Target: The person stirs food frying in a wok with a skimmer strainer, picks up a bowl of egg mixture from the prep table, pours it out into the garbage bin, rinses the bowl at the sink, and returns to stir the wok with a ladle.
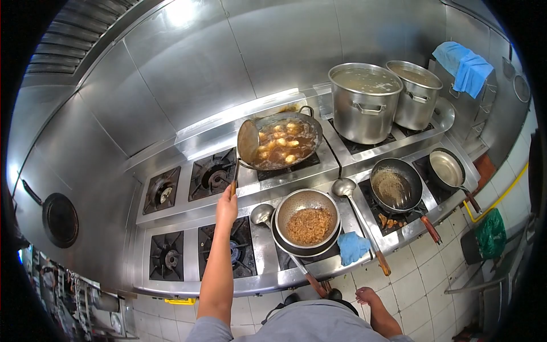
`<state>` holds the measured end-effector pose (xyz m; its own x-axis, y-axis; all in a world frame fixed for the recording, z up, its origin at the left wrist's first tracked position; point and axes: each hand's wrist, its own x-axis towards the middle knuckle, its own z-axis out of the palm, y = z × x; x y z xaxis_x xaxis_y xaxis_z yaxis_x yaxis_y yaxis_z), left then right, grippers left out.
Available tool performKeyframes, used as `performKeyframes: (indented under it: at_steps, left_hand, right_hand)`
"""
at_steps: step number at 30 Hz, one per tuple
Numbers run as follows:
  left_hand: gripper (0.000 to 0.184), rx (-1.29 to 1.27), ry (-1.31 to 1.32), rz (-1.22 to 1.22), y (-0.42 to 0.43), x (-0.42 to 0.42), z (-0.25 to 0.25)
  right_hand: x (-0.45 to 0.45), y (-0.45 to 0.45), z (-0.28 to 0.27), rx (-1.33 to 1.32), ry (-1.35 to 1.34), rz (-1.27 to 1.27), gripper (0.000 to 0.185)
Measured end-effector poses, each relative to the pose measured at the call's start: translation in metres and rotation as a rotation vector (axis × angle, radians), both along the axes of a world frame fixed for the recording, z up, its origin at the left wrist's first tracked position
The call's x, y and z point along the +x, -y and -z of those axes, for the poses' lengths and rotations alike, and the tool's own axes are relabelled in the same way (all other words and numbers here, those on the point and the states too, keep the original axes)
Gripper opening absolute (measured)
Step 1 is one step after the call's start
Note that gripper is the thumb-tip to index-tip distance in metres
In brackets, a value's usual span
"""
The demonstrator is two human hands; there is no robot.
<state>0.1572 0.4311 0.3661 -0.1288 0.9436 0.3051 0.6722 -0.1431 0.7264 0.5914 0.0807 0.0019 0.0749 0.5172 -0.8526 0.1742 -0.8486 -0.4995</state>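
My left hand [227,204] is closed round the wooden handle of a round strainer [248,141]. The strainer is tilted at the left side of a large wok [288,140], where pale pieces lie in bubbling brown liquid. Low at the right, beside my body, my right hand [366,295] hangs with its fingers curled; whether it holds anything is too small to tell. In front of me a perforated metal bowl [307,196] with brown crumbly food rests on a dark pan.
Two tall pots [367,108] of liquid stand at the back right. A ladle [362,219], a blue cloth [353,248], a frying pan [397,185] and a smaller pan [447,168] are on the front of the stove. Bare burners [219,174] are at the left.
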Motion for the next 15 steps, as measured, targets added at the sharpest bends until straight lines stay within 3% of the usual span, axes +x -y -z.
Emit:
performKeyframes:
  at_steps: [15]
  left_hand:
    - [0.039,-0.029,0.054,0.064,-0.001,0.007,0.009]
  right_hand:
    - [0.002,0.000,-0.007,-0.022,0.028,-0.037,0.027]
